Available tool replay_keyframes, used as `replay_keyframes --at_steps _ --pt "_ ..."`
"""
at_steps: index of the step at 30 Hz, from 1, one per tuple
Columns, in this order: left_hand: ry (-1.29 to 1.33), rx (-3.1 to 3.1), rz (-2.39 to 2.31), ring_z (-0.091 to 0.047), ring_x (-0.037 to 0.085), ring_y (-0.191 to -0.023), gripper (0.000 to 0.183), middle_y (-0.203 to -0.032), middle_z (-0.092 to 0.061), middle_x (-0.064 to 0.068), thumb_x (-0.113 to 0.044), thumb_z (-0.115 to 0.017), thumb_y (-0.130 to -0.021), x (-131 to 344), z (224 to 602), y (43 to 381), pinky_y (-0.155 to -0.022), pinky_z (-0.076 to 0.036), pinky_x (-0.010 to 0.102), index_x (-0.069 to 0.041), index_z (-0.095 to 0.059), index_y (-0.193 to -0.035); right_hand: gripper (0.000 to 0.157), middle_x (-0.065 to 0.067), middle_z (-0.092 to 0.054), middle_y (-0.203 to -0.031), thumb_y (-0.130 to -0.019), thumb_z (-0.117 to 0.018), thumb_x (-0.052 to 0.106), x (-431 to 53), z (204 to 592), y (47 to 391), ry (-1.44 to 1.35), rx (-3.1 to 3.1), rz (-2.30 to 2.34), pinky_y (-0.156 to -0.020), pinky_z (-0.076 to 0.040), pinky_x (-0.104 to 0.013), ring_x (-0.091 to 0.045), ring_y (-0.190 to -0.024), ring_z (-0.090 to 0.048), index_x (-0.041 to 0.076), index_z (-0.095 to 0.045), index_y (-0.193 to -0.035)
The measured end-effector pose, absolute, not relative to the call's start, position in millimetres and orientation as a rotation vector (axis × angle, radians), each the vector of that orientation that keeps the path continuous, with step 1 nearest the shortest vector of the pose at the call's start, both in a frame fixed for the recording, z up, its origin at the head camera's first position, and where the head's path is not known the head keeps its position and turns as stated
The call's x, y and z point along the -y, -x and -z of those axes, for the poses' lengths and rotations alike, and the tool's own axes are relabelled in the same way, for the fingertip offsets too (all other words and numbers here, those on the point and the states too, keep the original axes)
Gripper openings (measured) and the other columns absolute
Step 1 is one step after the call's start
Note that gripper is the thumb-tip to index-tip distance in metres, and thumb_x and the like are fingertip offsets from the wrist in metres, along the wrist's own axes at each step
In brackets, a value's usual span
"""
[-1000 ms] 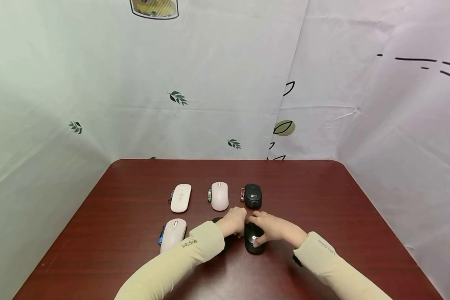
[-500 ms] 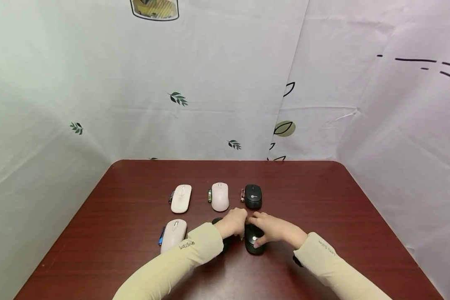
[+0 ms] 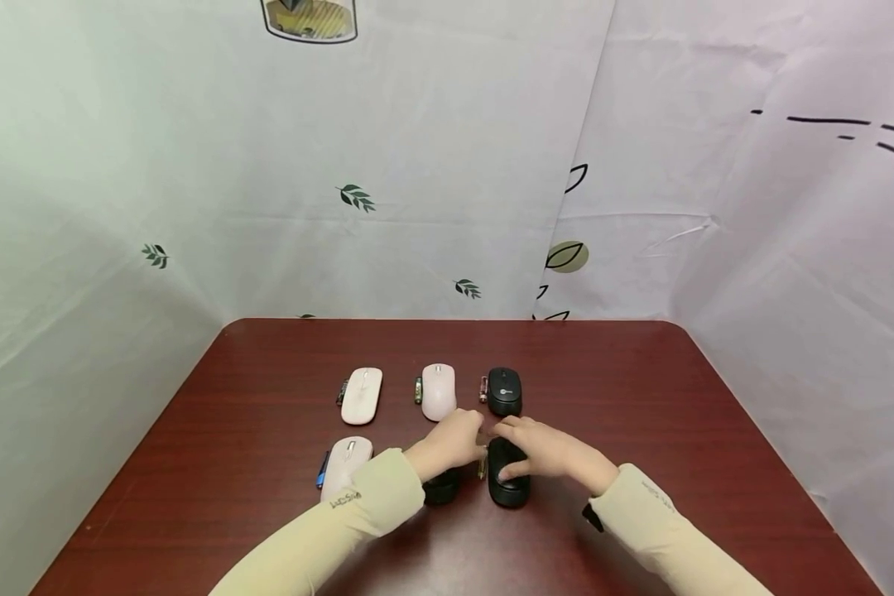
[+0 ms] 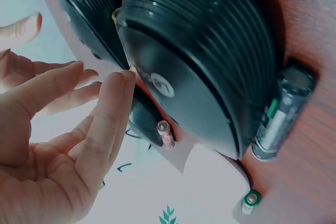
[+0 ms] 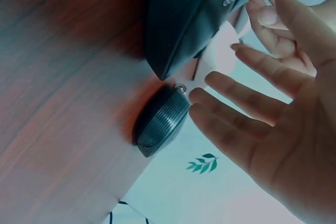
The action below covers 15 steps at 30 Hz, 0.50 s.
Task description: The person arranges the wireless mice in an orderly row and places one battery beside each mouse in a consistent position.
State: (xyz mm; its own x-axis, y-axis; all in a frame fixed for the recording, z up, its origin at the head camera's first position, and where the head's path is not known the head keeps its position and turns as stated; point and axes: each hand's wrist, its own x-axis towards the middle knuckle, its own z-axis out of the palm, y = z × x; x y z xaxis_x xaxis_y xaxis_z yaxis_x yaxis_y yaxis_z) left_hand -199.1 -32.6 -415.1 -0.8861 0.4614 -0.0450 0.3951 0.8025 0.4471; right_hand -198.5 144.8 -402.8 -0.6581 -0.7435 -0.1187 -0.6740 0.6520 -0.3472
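My left hand (image 3: 453, 440) hovers over a black computer mouse (image 3: 441, 488) in the front row, its loosely bent fingers holding nothing in the left wrist view. My right hand (image 3: 550, 451) is spread above the front right black mouse (image 3: 508, 488). The right wrist view shows its fingers straight and apart from that mouse (image 5: 197, 19). Between these two mice lies a small gold-coloured battery (image 3: 483, 465). Close to the left wrist camera is the front middle mouse (image 4: 184, 56), with a dark battery (image 4: 283, 111) beside it.
Behind stand a white mouse (image 3: 362, 396), a pale pink mouse (image 3: 439, 392) and a black mouse (image 3: 504, 391), each with a battery at its left. A light mouse (image 3: 347, 465) with a blue battery (image 3: 323, 470) sits front left. White cloth (image 3: 447, 165) surrounds the table (image 3: 611, 364).
My left hand has drawn back to the left from between the front black mice, uncovering the gold-coloured battery. The right hand stays over its mouse, its thumb shifted slightly.
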Motion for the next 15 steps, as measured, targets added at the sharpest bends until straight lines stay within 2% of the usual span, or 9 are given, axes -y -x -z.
replay_keyframes --at_steps 5,13,15 --pt "-0.784 -2.817 -0.736 -0.054 0.006 -0.058 0.016 -0.076 -0.067 0.005 -0.011 -0.07 -0.08 39 412 198 -0.058 -0.045 0.019 -0.001 -0.067 -0.092 0.036 -0.008 -0.062 -0.11 -0.084 -0.071 0.02 -146 399 202 1.172 -2.686 0.481 -0.082 -0.051 -0.035 -0.022 -0.099 -0.061 0.005 -0.06 -0.114" --pt "-1.019 -2.701 -0.79 -0.046 0.001 -0.057 0.007 -0.069 -0.061 -0.002 -0.014 -0.065 -0.087 52 405 203 -0.055 -0.039 0.017 -0.007 -0.066 -0.09 0.018 -0.007 -0.064 -0.1 -0.086 -0.066 0.012 -148 392 206 1.189 -2.789 0.627 -0.077 -0.051 -0.033 -0.021 -0.091 -0.062 0.005 -0.062 -0.102" --pt "-1.07 -2.732 -0.813 -0.049 0.002 -0.06 0.007 -0.072 -0.063 -0.002 -0.014 -0.064 -0.088 58 405 204 -0.057 -0.041 0.016 -0.008 -0.066 -0.088 0.013 -0.004 -0.064 -0.094 -0.086 -0.066 0.01 -148 392 207 1.178 -2.829 0.682 -0.074 -0.05 -0.03 -0.017 -0.086 -0.061 0.007 -0.062 -0.097"
